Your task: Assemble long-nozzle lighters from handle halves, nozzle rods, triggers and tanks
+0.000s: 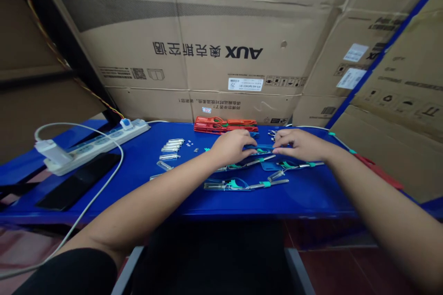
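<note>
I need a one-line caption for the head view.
Head view: left hand and right hand meet over teal-trimmed assemblies on a blue table, near red plastic parts.

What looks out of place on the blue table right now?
A clear tube lies askew below the neat row of tubes, angled out of line with them. Also, the AUX carton behind the table stands upside down, judging by its inverted print.

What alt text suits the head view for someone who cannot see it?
The left hand and right hand meet over teal-clipped metal assemblies on a blue bench, near clear tubes, red plastic parts and a white power strip, before AUX cardboard cartons.
</note>
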{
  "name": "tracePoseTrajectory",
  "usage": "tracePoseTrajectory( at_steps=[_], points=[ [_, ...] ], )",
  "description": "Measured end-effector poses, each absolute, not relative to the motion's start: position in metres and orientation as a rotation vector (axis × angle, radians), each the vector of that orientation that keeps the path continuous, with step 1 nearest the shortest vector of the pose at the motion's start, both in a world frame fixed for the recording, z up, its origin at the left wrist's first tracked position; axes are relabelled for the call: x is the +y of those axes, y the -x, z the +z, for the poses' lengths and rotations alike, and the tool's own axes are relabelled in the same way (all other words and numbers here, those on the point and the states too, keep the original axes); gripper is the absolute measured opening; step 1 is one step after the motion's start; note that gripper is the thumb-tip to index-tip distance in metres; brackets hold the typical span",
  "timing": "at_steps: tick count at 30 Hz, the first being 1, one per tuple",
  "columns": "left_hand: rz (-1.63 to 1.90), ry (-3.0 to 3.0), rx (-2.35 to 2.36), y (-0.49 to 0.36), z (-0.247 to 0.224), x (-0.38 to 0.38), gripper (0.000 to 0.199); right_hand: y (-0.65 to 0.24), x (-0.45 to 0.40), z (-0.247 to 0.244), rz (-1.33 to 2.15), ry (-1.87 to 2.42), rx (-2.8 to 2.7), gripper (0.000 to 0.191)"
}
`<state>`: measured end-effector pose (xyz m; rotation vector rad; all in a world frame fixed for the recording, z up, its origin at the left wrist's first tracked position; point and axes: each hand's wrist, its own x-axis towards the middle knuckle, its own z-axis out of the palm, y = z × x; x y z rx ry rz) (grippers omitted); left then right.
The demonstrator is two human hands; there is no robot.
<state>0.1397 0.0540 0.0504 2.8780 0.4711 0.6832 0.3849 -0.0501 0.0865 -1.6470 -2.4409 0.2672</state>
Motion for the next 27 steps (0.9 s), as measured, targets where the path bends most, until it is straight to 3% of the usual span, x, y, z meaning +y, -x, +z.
tracePoseTrajectory(
  at_steps=[2,6,10,18,24,27],
  points=[
    [0.749,-2.795,0.575,-0.116,0.052,0.070,0.036,-0.383,-0.032,0.080,0.219,1.678,-2.378,0.036],
    [0.983,-2.470,1.149,-0.069,0.057,0.117,0.032,-0.381,0.014,0.070,-0.094,1.912,-2.253,0.037],
    [0.930,-2.298,1.463,-0.041,0.055,0.143,0.030,-0.369,0.058,0.060,-0.242,2.041,-2.326,0.037],
    [0.800,-2.451,1.264,-0.047,0.048,0.134,0.030,-0.357,0.092,0.045,-0.197,2.057,-2.410,0.031],
    [0.484,-2.732,0.777,-0.068,0.044,0.105,0.023,-0.361,0.046,0.052,-0.119,1.932,-2.415,0.031],
    [0.330,-2.819,0.567,-0.081,0.039,0.083,0.022,-0.377,0.017,0.051,0.121,1.853,-2.438,0.024]
  ],
)
